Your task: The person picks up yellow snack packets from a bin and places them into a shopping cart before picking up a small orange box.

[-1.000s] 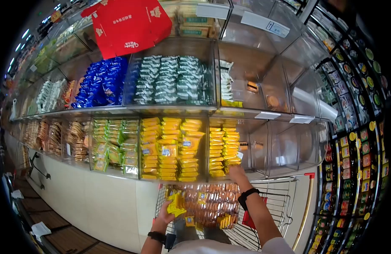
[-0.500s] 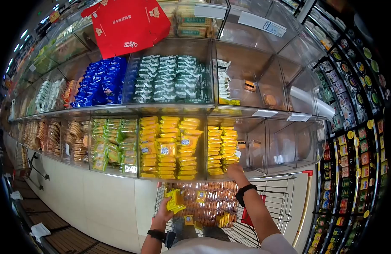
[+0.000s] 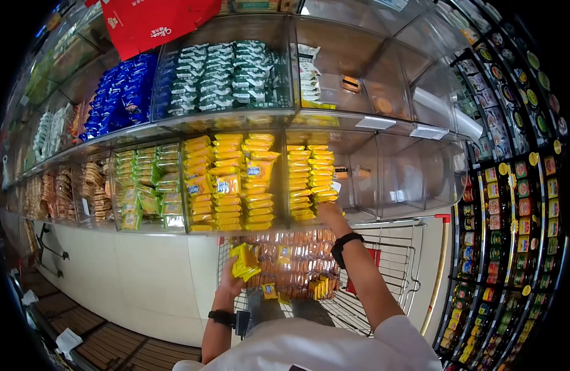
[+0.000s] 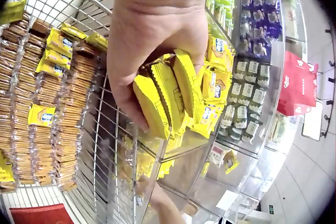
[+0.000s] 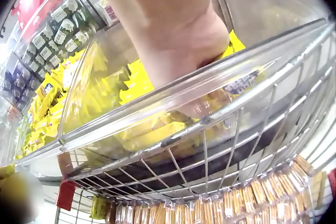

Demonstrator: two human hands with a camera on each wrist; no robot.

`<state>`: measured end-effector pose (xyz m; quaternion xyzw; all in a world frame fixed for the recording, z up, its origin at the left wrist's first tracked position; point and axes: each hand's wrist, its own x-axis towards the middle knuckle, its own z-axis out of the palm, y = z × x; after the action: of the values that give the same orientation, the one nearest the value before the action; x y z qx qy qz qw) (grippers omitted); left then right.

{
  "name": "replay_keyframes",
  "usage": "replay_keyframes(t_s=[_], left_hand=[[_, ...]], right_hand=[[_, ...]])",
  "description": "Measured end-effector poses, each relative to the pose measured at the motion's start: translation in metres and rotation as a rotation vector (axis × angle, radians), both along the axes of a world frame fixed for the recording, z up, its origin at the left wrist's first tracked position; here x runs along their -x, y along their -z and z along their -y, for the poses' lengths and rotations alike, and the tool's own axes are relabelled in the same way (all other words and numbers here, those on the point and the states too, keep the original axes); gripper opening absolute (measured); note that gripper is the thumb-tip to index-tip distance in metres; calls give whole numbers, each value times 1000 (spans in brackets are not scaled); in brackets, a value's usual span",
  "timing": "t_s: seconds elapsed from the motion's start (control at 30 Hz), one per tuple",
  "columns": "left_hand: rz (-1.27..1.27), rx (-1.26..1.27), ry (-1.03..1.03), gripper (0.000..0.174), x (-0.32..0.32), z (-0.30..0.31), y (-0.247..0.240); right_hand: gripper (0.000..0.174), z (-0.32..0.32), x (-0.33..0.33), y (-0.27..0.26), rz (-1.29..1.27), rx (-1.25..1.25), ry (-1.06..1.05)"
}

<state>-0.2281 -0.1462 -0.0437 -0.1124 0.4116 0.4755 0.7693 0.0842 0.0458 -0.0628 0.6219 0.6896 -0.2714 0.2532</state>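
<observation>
In the left wrist view my left hand [image 4: 157, 40] grips several yellow packets [image 4: 170, 95], thumb on one side and fingers on the other. The head view has that left hand [image 3: 229, 279] over the cart's left side. My right hand [image 3: 330, 213] reaches into the lower bin of yellow packets [image 3: 300, 185]. In the right wrist view the right hand [image 5: 184, 61] is down behind the bin's clear front wall [image 5: 121, 116], among yellow packets [image 5: 137, 79]; its fingertips are blurred through the plastic, with a packet at them.
A wire cart [image 3: 396, 247] below the shelf holds rows of brown packets [image 3: 297, 263] with a few yellow ones on top. Neighbouring bins hold yellow, green [image 3: 146, 179], blue [image 3: 121, 93] and dark green packets [image 3: 214, 77]. A red sign [image 3: 155, 25] hangs upper left.
The head view has tilted down, so shelves, cart and hands sit higher and slightly further left. The left hand still holds its packets, and the right hand remains at the same bin.
</observation>
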Motion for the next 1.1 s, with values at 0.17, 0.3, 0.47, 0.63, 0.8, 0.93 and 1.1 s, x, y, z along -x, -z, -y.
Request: replay_keyframes(t_s=[0.17, 0.3, 0.47, 0.63, 0.8, 0.93, 1.1], left_hand=[[48, -15, -14, 40, 1, -1, -11], [70, -64, -7, 40, 7, 7, -3], [70, -42, -34, 35, 5, 10, 6], [74, -30, -29, 35, 2, 6, -7], [90, -10, -43, 36, 3, 7, -4], [-12, 13, -23, 42, 7, 15, 10], [3, 30, -44, 42, 11, 20, 21]], right_hand=[[28, 12, -12, -8, -102, -200, -25], [26, 19, -9, -25, -96, -266, -54], [24, 17, -10, -2, -165, -292, 33], [28, 15, -6, -20, -164, -261, 83], [34, -3, -4, -23, -134, -234, 152], [35, -30, 20, -82, -255, -278, 166], [34, -85, 37, -49, -353, -495, 202]])
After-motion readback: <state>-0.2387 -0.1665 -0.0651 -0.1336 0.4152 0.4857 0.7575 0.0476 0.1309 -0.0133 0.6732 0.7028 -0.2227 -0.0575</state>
